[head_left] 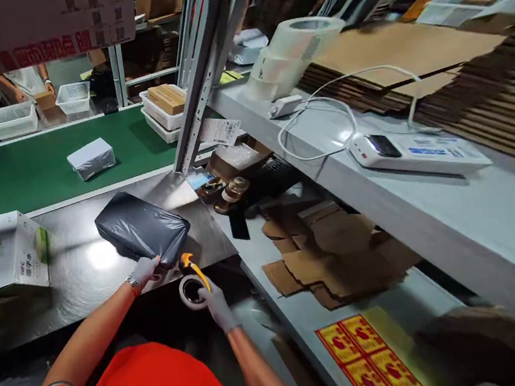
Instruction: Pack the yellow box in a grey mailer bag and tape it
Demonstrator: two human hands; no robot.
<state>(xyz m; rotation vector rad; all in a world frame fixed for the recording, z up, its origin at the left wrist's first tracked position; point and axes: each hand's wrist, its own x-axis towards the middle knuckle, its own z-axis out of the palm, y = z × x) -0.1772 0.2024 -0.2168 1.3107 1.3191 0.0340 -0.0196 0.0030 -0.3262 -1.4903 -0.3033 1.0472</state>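
Note:
A dark grey plastic-wrapped parcel (142, 228) lies on the shiny metal worktop (82, 275). My left hand (146, 270), in a grey glove with a watch at the wrist, presses on the parcel's near corner. My right hand (215, 301), gloved too, grips a tape dispenser (192, 282) with a yellow handle and a clear tape roll. The dispenser sits right at the parcel's near right corner, at the worktop's edge.
A white and green carton (5, 254) stands at the left. On the green conveyor belt (20, 175) behind lies a grey wrapped parcel (91, 157). White baskets (163, 113), tape rolls (288, 54), flat cardboard (410, 50), a power strip (419, 151) and red-yellow stickers (370, 359) fill the shelves. Another person's arms (29, 84) show far back.

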